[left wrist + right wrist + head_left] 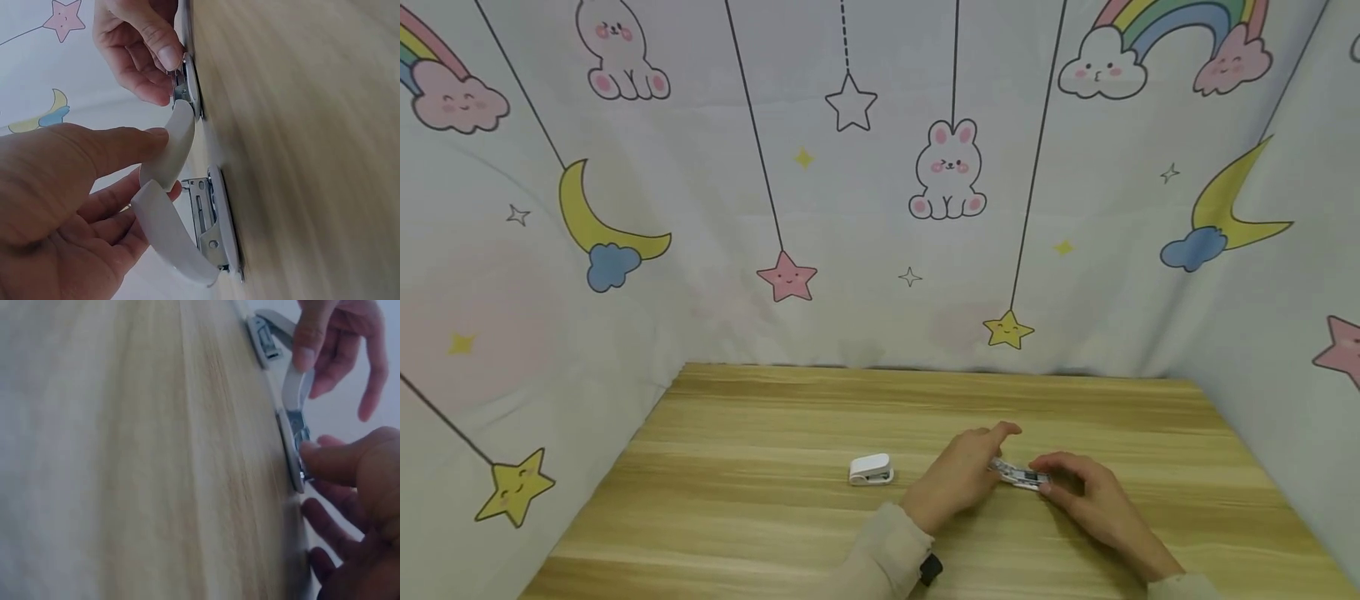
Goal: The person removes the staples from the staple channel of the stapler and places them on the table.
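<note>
A small white stapler (1017, 476) lies opened out on the wooden table, between both hands. My left hand (958, 475) pinches its white lid (172, 147) between thumb and fingers, and the lid is swung well back from the base. At the other end, my right hand (1093, 496) pinches the metal magazine and base (290, 453) with thumb and fingertips. A second white stapler (871, 470) stands left of my left hand, untouched in the head view. Its lid (172, 234) is raised above its metal magazine. Whether staples lie inside the held stapler is too small to tell.
Wood-grain table (737, 508) spreads under both staplers. A white curtain (865, 217) printed with stars, moons and rabbits hangs along the back and both sides. A dark band (931, 569) sits at my left wrist.
</note>
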A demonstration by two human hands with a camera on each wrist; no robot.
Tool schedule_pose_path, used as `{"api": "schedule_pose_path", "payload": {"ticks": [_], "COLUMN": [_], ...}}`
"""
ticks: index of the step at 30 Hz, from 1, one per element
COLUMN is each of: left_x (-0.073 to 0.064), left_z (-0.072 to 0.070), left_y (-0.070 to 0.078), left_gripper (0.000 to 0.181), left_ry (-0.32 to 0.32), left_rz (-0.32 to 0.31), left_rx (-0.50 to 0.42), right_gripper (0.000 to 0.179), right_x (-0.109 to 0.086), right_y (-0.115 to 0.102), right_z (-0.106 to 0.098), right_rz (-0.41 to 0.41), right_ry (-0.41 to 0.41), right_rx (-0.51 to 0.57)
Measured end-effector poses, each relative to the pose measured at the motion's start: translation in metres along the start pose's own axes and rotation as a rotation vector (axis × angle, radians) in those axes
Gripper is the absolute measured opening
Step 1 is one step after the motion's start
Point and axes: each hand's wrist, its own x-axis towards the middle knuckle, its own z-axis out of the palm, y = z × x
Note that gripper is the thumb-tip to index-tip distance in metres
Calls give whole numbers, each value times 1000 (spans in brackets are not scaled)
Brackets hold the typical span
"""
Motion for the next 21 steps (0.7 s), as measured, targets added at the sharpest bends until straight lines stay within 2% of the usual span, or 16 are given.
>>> {"api": "schedule_pose_path", "payload": {"ticks": [7,17,21], "left_x": [-2,-2,-2], "left_z": [0,0,0], "left_y": [-1,-3,-3], "left_gripper": [65,64,63], "left_ry": [-19,-18,-14], "left_rz": [24,28,30], "left_rx": [-15,-3,-1], "right_gripper": [29,29,29], "right_x": [2,2,3], "right_y": [5,5,6], "right_z": [-2,-3,-2], "right_rz": [-88,-137,-125], "right_ry": [-26,-24,-21], "right_rx": [-26,-47,-52]}}
